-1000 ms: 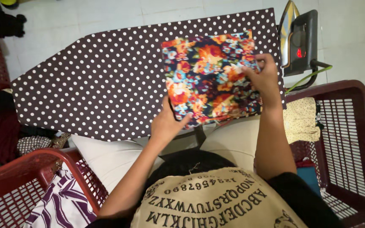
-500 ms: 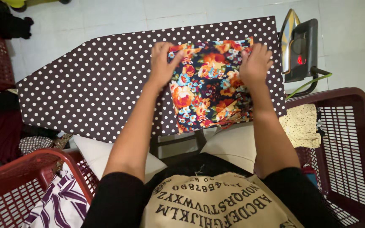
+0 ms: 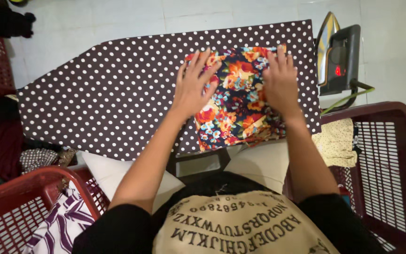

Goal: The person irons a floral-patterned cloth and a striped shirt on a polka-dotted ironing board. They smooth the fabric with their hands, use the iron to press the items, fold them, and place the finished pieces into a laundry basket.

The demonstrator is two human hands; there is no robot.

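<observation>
- The ironing board (image 3: 118, 99), in its dark cover with white dots, ran across in front of me and carried the work.
- A dark red basket (image 3: 381, 178) stood at my right with a pale yellow garment (image 3: 337, 141) draped on its rim; a second red basket (image 3: 19, 207) at my left held a purple-and-white striped cloth (image 3: 62, 221).
- The iron (image 3: 337, 59) stood upright off the board's far right end, well apart from my hands.
- The folded floral cloth (image 3: 238, 103) lay flat on the right part of the board, its near edge at the board's edge.
- My left hand (image 3: 196, 84) lay spread and flat on the cloth's left side, gripping nothing.
- My right hand (image 3: 280, 82) lay the same way on its right side, fingers apart, palm down.
- I judged this the pressing-flat of a finished fold; the next move would call for even pressure so the layers stay aligned.
</observation>
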